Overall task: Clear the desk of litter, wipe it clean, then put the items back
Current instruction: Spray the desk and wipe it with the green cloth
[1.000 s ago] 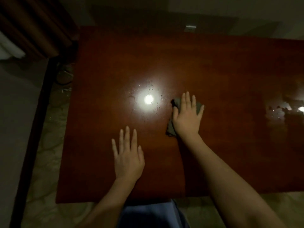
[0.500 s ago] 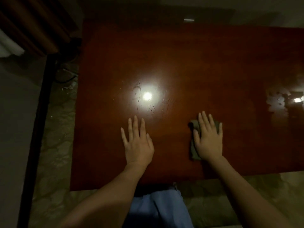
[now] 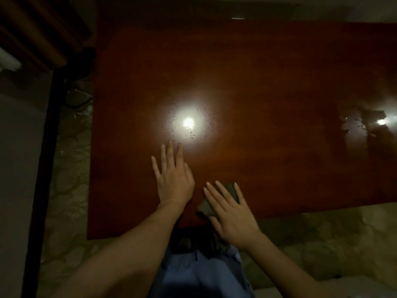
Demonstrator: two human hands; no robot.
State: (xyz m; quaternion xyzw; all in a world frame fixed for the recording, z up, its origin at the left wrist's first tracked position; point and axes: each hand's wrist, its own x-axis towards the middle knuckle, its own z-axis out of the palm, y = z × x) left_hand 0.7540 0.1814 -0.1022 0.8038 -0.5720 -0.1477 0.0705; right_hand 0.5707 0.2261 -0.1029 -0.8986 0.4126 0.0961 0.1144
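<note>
so the right hand [image 3: 231, 214] is dragging the grey cloth [image 3: 217, 201] back toward the near edge of the desk [image 3: 268, 87] now. a second ago it was up beside the bright lamp reflection [image 3: 188, 122], half a second ago further right, and now it's sitting close to the front edge, just beside the left hand [image 3: 173, 179]. fingers are lying straight and flat, pressing the cloth down, not curling round it. the left hand is also flat with fingers spread, resting on the wood and holding nothing. i'm reading this as the wipe still going, working through the near strip, with water droplets [image 3: 199, 123] still showing around the glare.

count: one cloth, two hands, one desk, two light reflections. no litter and no items showing on top yet.
</note>
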